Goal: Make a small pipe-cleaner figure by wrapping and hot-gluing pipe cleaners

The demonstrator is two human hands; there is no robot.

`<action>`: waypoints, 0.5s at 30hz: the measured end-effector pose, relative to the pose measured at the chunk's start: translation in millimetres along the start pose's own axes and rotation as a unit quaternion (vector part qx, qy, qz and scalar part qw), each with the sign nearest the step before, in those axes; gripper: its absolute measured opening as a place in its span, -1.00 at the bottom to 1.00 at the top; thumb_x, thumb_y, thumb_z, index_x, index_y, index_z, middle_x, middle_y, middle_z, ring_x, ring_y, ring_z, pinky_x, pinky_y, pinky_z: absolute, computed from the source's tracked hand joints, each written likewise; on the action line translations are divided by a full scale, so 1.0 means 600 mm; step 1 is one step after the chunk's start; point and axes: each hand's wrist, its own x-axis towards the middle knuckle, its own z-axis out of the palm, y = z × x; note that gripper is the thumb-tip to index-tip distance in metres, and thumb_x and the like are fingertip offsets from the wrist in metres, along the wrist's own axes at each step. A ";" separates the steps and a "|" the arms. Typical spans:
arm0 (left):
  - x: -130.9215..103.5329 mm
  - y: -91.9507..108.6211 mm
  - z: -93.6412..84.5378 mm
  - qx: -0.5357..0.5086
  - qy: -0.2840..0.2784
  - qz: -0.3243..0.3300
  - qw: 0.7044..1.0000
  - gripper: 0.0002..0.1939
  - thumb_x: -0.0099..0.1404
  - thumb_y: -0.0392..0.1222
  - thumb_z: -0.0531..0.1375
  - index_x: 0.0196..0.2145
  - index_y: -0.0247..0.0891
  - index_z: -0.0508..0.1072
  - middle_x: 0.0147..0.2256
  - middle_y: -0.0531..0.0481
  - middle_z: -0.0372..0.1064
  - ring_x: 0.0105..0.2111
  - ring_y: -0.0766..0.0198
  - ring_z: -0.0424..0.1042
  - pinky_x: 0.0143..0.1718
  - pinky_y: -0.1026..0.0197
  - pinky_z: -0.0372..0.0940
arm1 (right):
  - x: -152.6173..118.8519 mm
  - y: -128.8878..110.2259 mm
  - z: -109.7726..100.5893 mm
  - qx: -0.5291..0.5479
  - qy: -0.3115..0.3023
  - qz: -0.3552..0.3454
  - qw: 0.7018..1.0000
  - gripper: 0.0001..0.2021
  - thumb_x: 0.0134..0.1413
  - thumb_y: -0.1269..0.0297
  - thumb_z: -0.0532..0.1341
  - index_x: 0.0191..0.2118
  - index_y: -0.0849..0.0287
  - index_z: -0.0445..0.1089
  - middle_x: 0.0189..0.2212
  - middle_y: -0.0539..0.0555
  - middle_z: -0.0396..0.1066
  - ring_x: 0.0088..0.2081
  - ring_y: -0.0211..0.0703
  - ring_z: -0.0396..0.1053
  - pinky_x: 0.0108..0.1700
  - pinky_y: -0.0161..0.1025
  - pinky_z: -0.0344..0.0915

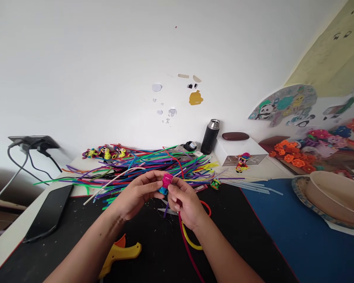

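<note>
Above the black mat, my left hand (141,194) and my right hand (186,202) pinch a small pipe-cleaner figure (167,180) between them, bright pink on top and blue below. The fingers of both hands are closed on it from either side and cover part of it. A long dark-pink pipe cleaner (189,253) runs down from beneath my right hand to the lower edge; its upper end is hidden. Beside it curves a yellow pipe cleaner (191,244). Scissors (166,211) lie under the hands, mostly covered. A yellow glue gun (122,253) rests near my left forearm.
Loose coloured pipe cleaners (129,167) pile up along the wall. Behind them stand a black thermos (210,137) and a white box (238,146). A phone (50,212) lies at left; a round basin (336,196) sits at right. Finished-looking small figures (106,152) stand at back left.
</note>
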 end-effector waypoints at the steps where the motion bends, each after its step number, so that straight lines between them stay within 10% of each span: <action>1: -0.001 0.001 0.000 0.022 0.005 0.010 1.000 -0.65 0.19 -0.10 0.53 -0.08 -0.21 0.71 -0.10 -0.13 0.60 -0.19 0.15 0.54 -0.25 0.24 0.52 | 0.000 -0.001 0.001 -0.003 0.003 0.001 1.000 -0.59 -0.04 0.07 0.58 -0.21 0.16 0.45 -0.64 -0.22 0.21 -0.70 -0.45 -0.01 -0.61 -0.37 -0.22; 7: -0.014 0.017 -0.009 0.189 -0.010 0.068 0.980 -0.42 0.28 0.20 0.43 0.14 -0.14 0.63 -0.03 -0.17 0.61 -0.01 -0.07 0.52 -0.01 0.04 0.45 | -0.001 -0.001 0.002 -0.025 0.020 -0.009 0.999 -0.58 -0.03 0.05 0.56 -0.21 0.15 0.42 -0.64 -0.22 0.22 -0.69 -0.44 0.01 -0.61 -0.38 -0.23; 11: -0.028 0.030 -0.015 0.317 -0.045 0.088 0.943 -0.13 0.24 0.04 0.49 0.43 -0.01 0.34 0.04 -0.14 0.57 -0.01 -0.01 0.52 0.01 0.07 0.44 | 0.000 0.003 0.001 -0.034 0.029 -0.010 0.999 -0.57 -0.05 0.05 0.56 -0.21 0.15 0.42 -0.65 -0.22 0.21 -0.69 -0.43 0.00 -0.62 -0.38 -0.20; 15: -0.035 0.028 -0.009 0.420 -0.011 0.131 0.898 -0.27 0.22 -0.16 0.48 0.33 0.05 0.48 0.17 -0.10 0.54 0.10 -0.07 0.51 0.23 0.00 0.34 | 0.001 0.009 0.002 -0.064 0.041 -0.017 0.997 -0.57 -0.06 0.05 0.57 -0.22 0.15 0.43 -0.62 -0.21 0.23 -0.67 -0.43 0.02 -0.61 -0.40 -0.13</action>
